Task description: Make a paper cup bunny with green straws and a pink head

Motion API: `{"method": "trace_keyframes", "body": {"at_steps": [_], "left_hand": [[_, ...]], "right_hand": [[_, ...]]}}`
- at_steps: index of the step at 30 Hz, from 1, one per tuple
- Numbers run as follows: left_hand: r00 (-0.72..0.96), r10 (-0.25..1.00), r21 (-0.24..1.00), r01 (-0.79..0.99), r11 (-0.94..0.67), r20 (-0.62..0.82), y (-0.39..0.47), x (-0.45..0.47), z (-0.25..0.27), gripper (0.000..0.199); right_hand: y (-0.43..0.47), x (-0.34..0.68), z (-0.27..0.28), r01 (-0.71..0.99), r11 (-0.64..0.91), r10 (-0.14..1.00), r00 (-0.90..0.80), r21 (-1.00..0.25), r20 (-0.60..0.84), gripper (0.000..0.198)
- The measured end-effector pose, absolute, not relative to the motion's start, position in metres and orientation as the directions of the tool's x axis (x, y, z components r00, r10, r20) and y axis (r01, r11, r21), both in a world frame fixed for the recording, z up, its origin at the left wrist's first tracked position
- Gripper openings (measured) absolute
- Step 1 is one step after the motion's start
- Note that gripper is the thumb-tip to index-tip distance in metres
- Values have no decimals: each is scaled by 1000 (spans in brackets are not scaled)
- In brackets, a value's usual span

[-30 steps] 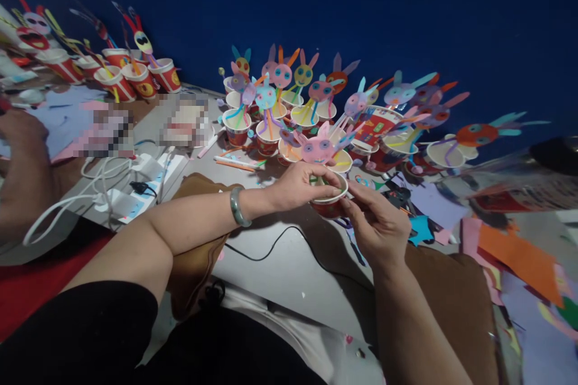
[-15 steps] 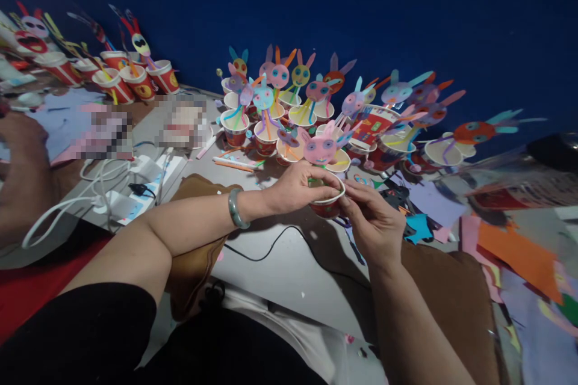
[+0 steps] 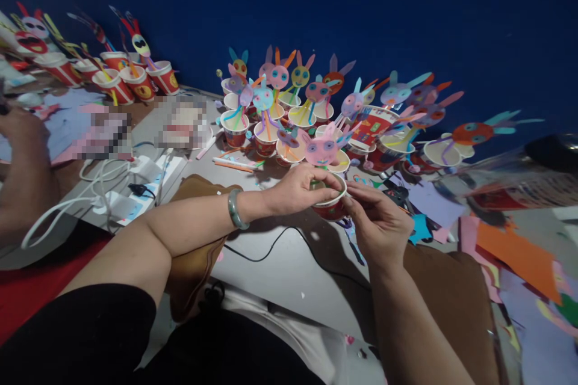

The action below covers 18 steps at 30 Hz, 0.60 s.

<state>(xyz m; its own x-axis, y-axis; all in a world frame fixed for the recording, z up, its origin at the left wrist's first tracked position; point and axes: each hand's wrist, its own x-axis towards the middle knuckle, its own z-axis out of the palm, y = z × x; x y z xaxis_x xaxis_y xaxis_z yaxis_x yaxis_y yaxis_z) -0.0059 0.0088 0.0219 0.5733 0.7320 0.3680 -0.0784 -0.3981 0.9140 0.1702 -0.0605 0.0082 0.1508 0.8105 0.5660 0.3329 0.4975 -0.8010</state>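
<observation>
Between my hands is a red paper cup with a pale rim, held above the table. My left hand, closed, has its fingers inside the cup over the rim. My right hand pinches the cup's right side near the rim. A pink paper rabbit head with blue eyes rises just behind the cup; whether it joins this cup is hard to make out. Beyond stand several paper cups with rabbit heads, one of them a light blue rabbit head.
Power strips and white cables lie at left, near another person's arm. Red cups with paper figures stand at the back left. Orange paper and other cut sheets cover the right. A brown cushion lies under my right forearm.
The cup has shifted slightly to the right and turned a little. My right hand has moved slightly right with it, and both hands keep their hold.
</observation>
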Motion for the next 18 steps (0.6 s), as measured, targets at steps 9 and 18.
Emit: {"method": "trace_keyframes", "body": {"at_steps": [9,18], "left_hand": [[521,763,902,-36,-430,384,2,-7,25,16],[536,759,902,-8,-432,369,0,-7,28,17]], "right_hand": [[-62,170,11,337,509,815,109,-792,570,19],[-62,169,10,293,482,840,112,-826,531,17]]}}
